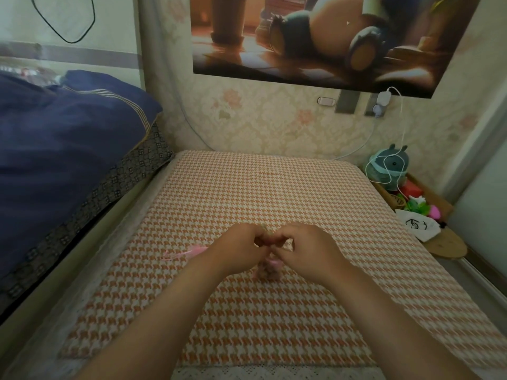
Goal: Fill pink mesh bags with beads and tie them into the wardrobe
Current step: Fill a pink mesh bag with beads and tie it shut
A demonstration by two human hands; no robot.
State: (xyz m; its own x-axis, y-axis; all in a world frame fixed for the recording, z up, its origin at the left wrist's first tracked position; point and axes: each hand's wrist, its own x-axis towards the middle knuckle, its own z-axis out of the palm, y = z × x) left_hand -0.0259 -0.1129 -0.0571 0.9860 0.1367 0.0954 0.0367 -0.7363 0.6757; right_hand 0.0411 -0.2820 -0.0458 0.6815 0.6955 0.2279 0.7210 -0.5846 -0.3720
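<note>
While pinched together above the houndstooth-covered worktop (274, 187), left hand (241, 249) and right hand (310, 250) meet fingertip to fingertip, both curled closed. Gripped between them: the neck of a pink mesh bag (267, 268), hanging just below the hands and resting on or just above the cloth; exact contact cannot be told. Visible under the fingers: a pink drawstring band at the bag's top. Contents blurred; beads not distinguishable. Lying just left of the left hand, partly hidden by its wrist: loose pink ribbon strands (183, 253) on the cloth. Well to the left of the hands: a navy quilt (68, 138). Far right of the right hand: a plush toy (388, 167) and white cable (400, 127).
</note>
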